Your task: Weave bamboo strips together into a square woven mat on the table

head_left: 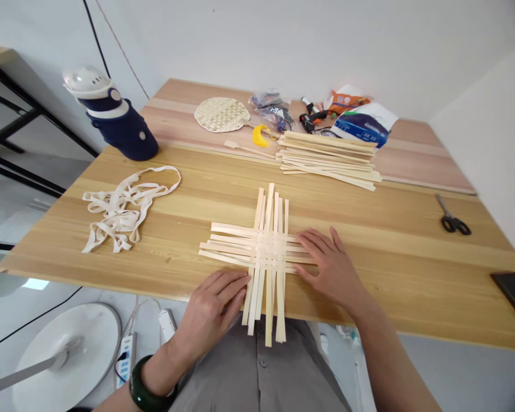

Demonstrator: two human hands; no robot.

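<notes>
Left hand (212, 303), lower centre: fingers bent, tips at left edge of the lengthwise strips; real pinch or just touching, can't tell. Right hand (329, 266), right of centre: fingers spread, laid over right ends of the crosswise strips, thumb lower down, no pinch seen.

Woven strips (268, 249) between the hands, centre of frame, flat on the table (390, 252), cross-shaped, closely woven in the middle, tails loose and uneven. Near tails overhang the table edge at bottom centre.

Risks, my judgement: no tie or clip visible on the weave, so a sideways push from the left fingertips could skew the lengthwise strips and open gaps. Right hand dragging could pull a crosswise strip out of line. Body or shirt (240, 366) catching the overhanging tails could shift the whole piece. Thin strips may split if bent hard.

Farther out: spare strip bundle (328, 157) upper right of centre, cloth tape (126, 214) left, scissors (454, 222) far right, none touching the weave
</notes>
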